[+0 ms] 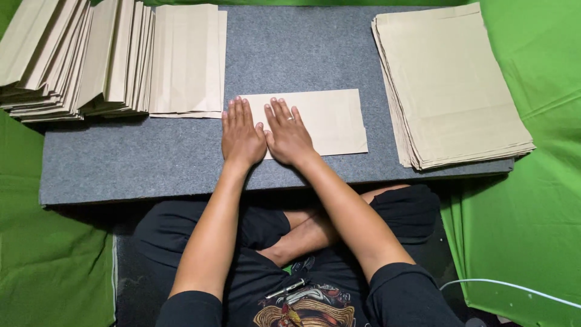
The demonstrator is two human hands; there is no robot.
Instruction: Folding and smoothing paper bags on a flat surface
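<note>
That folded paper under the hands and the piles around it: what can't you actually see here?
Head view only:
- Folded paper: its left end is covered by the left hand and right hand.
- Folded pile: cut off by the top and left edges, so no count.
- Flat stack: only the top sheet shows.
- White cable: runs off the right edge.

Counter [151, 157] open front-left and along the strip behind the folded sheet [327, 121], but folded stacks [91, 54] block back-left and the flat paper pile [451, 85] walls off the right side.
</note>
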